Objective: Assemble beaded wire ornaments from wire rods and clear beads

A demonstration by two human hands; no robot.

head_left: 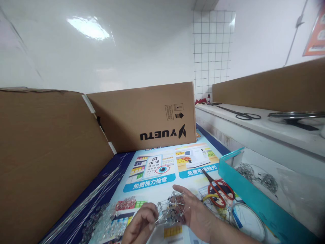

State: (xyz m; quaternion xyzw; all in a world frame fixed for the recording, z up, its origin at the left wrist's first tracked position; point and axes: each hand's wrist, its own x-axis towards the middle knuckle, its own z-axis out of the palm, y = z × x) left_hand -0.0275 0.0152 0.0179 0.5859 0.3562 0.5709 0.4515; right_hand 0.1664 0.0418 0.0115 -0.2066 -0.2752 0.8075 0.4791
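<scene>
Between my hands is an openwork bundle of bent silvery wire (pixel 170 210), roughly round, with small shiny parts in it. My right hand (pixel 199 215) cups it from the right, thumb stretched out above and the other fingers partly hidden behind the wire. On the left side, my left hand (pixel 142 220) has its fingers curled in a pinch at the bundle's edge; the exact spot they grip is hard to make out. Loose clear, grey and pinkish beads (pixel 111 217) lie to the left of my left hand.
Straight thin wires (pixel 101 189) lie along the left edge. Red-handled scissors (pixel 219 193), a yellow-handled tool (pixel 212 196) and a round clear-rimmed item (pixel 247 222) lie right. A teal box (pixel 256 195) holds wire balls (pixel 269 183). Cardboard (pixel 142 115) walls the back and left.
</scene>
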